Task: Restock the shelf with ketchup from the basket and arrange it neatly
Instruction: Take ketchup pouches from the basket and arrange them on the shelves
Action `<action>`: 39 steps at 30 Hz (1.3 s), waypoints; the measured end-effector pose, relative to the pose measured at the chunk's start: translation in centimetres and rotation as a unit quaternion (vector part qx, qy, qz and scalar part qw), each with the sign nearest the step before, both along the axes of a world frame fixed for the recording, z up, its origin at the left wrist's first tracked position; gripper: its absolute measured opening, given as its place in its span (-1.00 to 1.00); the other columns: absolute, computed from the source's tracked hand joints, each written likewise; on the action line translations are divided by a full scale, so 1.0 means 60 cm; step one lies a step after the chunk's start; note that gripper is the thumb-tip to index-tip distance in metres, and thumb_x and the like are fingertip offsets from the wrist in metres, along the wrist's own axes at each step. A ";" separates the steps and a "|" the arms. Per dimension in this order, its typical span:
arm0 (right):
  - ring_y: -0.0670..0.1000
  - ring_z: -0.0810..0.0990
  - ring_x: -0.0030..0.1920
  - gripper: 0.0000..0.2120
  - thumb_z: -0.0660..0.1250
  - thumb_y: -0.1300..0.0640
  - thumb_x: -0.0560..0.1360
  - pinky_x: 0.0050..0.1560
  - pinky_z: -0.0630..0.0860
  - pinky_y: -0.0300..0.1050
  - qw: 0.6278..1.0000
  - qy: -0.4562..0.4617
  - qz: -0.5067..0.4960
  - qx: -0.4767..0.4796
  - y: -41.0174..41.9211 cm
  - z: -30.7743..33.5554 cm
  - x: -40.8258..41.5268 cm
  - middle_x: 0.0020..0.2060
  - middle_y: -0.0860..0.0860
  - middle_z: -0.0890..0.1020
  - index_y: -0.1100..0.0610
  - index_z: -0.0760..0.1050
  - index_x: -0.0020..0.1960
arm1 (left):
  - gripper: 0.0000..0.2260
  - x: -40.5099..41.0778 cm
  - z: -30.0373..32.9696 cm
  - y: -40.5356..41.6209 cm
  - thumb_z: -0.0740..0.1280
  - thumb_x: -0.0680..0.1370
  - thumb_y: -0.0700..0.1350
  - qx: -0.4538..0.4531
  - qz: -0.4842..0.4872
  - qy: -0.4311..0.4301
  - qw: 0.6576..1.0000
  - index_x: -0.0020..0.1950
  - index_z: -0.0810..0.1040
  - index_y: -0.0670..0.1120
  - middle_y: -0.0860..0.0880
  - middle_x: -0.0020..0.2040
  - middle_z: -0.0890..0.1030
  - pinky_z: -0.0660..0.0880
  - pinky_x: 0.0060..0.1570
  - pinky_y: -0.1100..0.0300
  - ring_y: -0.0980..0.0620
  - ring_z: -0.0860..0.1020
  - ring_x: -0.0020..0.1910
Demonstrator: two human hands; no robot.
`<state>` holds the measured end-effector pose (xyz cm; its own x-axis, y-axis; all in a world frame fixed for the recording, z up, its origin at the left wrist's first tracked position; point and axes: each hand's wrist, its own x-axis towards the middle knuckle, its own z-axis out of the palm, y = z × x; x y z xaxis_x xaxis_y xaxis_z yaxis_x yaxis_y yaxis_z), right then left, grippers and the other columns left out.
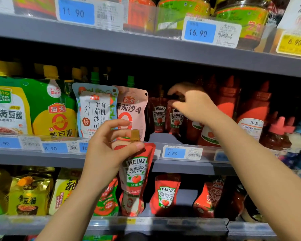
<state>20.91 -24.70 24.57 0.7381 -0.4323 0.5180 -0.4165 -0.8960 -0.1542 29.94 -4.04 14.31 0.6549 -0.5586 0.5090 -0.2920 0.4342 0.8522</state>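
The left hand (104, 150) holds a red Heinz ketchup pouch (135, 171) in front of the middle shelf's front edge (33, 158). Its thumb and fingers (139, 146) are curled round the top of the pouch just below the brownish cap (135, 135), so the pouch hangs upright, its lower part overlapping the view of the shelf below.

The right hand (193, 106) reaches deeper onto the middle shelf, with its fingers bent down onto the top of a second Heinz pouch (176, 119) that stands there. It appears to pinch the dark cap, though the grip is partly lost in shadow. Just beside that pouch on its left stands another Heinz pouch (159, 117), upright and facing forward. A bare strip of shelf lies in front of these two, behind the blue 3.50 price tag (175, 152) fixed to the front edge.

To the left of the Heinz pouches on the same shelf stand a pink tomato sauce pouch (134, 105), a pale blue pouch (94, 110) and green and yellow soybean paste pouches (50, 108). To the right stand tall red squeeze bottles (254, 108) with pointed caps.

On the lower shelf (163, 223), another Heinz pouch (165, 195) stands upright among other red sauce pouches. The top shelf (111, 42) carries jars with green labels (240, 20) and price tags reading 11.90 and 16.90.
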 end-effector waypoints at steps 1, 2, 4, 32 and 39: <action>-0.07 0.58 -0.03 -0.81 0.35 0.10 0.51 -0.01 0.50 -0.17 0.992 -0.039 0.072 0.097 0.028 -0.010 -0.021 0.01 0.00 0.62 0.07 0.55 0.11 | -0.51 -0.005 0.003 -0.004 0.52 0.17 -0.19 -0.005 -0.002 0.006 1.000 0.06 0.52 0.00 -0.02 -0.16 0.68 0.60 -0.20 0.24 0.05 0.65 -0.29; -0.07 0.60 -0.12 -0.83 0.39 0.09 0.48 -0.07 0.53 -0.15 0.967 -0.063 0.141 0.204 0.058 -0.020 -0.042 -0.10 0.04 0.65 0.11 0.58 0.04 | -0.47 -0.011 0.006 -0.010 0.52 0.16 -0.20 -0.008 -0.005 0.012 1.000 0.09 0.51 0.01 -0.02 -0.18 0.68 0.59 -0.23 0.26 0.06 0.64 -0.31; 0.00 0.63 -0.18 -0.77 0.45 0.07 0.39 -0.14 0.55 -0.12 0.923 -0.045 0.206 0.321 0.102 -0.038 -0.074 -0.17 0.11 0.68 0.13 0.59 0.00 | -0.40 -0.029 0.013 -0.023 0.54 0.15 -0.20 -0.013 -0.014 0.006 1.000 0.13 0.46 0.07 -0.01 -0.25 0.64 0.56 -0.27 0.30 0.10 0.62 -0.35; -0.09 0.54 -0.05 -0.78 0.32 0.32 0.51 0.02 0.44 -0.34 0.915 -0.293 0.094 0.259 -0.019 -0.015 0.051 0.02 0.08 0.61 0.25 0.53 0.16 | -0.61 0.074 -0.150 -0.068 0.12 0.61 0.06 0.070 0.419 -0.544 0.723 0.38 0.39 -0.07 -0.11 0.32 0.51 0.18 0.39 -0.15 -0.09 0.38 0.37; 0.06 0.56 0.16 -0.70 0.34 0.15 0.52 0.12 0.39 -0.24 0.984 -0.104 -0.005 0.142 -0.037 -0.032 0.098 0.15 0.07 0.62 0.13 0.53 0.24 | -0.60 0.084 -0.160 -0.074 0.10 0.61 0.06 0.063 0.440 -0.565 0.695 0.40 0.38 -0.07 -0.10 0.32 0.50 0.13 0.43 -0.10 -0.09 0.38 0.37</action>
